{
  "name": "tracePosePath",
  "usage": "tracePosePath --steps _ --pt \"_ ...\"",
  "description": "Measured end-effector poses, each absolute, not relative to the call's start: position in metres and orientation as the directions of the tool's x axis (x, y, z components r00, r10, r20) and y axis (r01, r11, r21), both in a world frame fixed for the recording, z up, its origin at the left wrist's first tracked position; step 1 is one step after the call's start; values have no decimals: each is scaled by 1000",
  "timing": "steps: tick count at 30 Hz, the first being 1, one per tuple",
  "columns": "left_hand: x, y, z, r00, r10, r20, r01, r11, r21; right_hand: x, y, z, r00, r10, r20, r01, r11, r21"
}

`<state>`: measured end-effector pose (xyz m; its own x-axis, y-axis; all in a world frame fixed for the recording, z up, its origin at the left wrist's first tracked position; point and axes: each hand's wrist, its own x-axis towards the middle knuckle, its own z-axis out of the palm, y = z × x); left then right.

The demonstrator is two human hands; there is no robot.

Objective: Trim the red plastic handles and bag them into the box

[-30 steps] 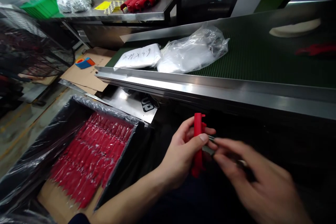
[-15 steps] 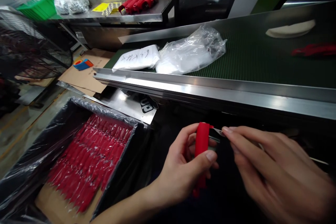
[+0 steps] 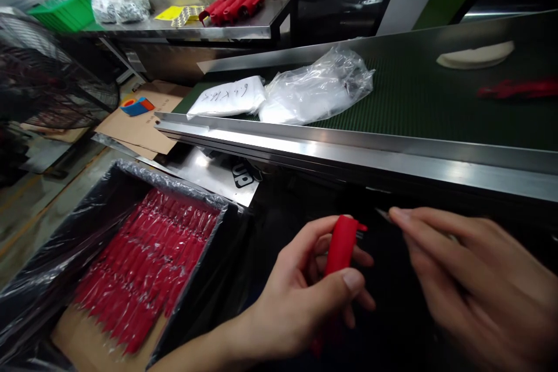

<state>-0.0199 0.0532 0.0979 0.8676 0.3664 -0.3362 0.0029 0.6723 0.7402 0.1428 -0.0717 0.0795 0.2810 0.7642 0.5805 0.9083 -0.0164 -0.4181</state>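
Observation:
My left hand is wrapped round a red plastic part, long and rounded, with a small tab at its upper right end. The thumb lies across the front of it, and the palm covers much of its lower length. To the right, my right hand pinches a small pointed knife between thumb and fingers. Only its thin metal tip shows clearly; the fingers hide most of the handle. A gap separates the tip from the red part.
At lower left, a black plastic-lined box holds rows of bagged red parts. A metal-edged conveyor carries white plastic bags, a pale curved piece and another red part. More red parts lie on the shelf.
The knife tip has drawn away to the right from the tab on the red part. My left hand has shifted slightly down and right, and the red part tilts more.

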Motion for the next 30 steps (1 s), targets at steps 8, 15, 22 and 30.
tracePosePath --steps 8,15,22,30 --pt "-16 53 90 933 230 -278 -57 855 516 133 -77 79 209 781 589 895 89 -437" --pt "-17 51 90 945 201 -257 -56 877 478 132 -78 81 207 791 576 889 94 -448" --pt "-19 52 94 963 107 -247 23 882 470 134 -72 80 215 785 582 907 61 -418" --pt "-17 55 86 980 99 -175 -17 909 416 135 -77 80 254 761 597 883 70 -465"
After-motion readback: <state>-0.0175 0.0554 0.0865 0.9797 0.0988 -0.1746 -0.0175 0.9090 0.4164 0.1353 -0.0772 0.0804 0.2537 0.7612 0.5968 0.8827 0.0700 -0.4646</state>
